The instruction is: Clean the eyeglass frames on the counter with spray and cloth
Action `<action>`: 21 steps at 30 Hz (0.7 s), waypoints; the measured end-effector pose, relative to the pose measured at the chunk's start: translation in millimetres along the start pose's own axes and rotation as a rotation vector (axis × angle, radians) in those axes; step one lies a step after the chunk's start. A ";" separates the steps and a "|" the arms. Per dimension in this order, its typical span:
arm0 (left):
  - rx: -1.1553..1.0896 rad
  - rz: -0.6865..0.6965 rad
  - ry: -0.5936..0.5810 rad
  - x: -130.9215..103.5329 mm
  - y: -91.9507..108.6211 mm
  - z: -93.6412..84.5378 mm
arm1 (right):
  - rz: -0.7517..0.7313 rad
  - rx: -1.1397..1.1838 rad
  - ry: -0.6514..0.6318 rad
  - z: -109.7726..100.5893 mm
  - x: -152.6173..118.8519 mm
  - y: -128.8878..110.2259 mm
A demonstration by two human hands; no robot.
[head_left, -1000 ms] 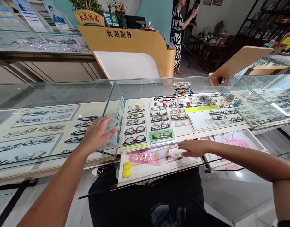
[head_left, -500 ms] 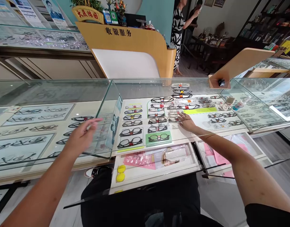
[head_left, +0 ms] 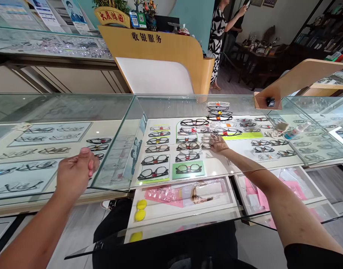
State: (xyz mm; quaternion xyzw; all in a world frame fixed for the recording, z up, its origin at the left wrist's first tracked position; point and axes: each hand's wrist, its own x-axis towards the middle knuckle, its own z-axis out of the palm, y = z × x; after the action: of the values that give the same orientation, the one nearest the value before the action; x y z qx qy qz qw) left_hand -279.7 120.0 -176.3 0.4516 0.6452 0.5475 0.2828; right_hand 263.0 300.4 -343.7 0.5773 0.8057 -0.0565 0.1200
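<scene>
The left hand [head_left: 74, 172] has drawn back from the glass display case [head_left: 115, 149] and now hangs in front of its near edge, fingers curled together into a loose fist, holding nothing. To its right, the right hand [head_left: 218, 144] has left the open white drawer [head_left: 185, 205] and reaches inside the case on the tabletop, fingers spread slightly apart on a small dark-rimmed pair of glasses [head_left: 207, 145] among the rows of frames.
</scene>
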 end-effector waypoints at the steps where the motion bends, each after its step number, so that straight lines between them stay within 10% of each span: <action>1: -0.065 -0.026 0.018 0.9 0.5 1.4 | 0.000 -0.001 0.002 0.3 0.5 0.2; 21: -0.161 -0.013 -0.061 8.8 -6.5 4.5 | 0.034 -0.073 0.044 -20.6 2.0 -7.7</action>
State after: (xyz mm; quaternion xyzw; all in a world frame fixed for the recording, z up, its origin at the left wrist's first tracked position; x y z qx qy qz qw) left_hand -281.4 129.9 -182.5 0.4398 0.5929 0.5818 0.3414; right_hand 252.4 304.4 -324.7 0.5872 0.7998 -0.0124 0.1240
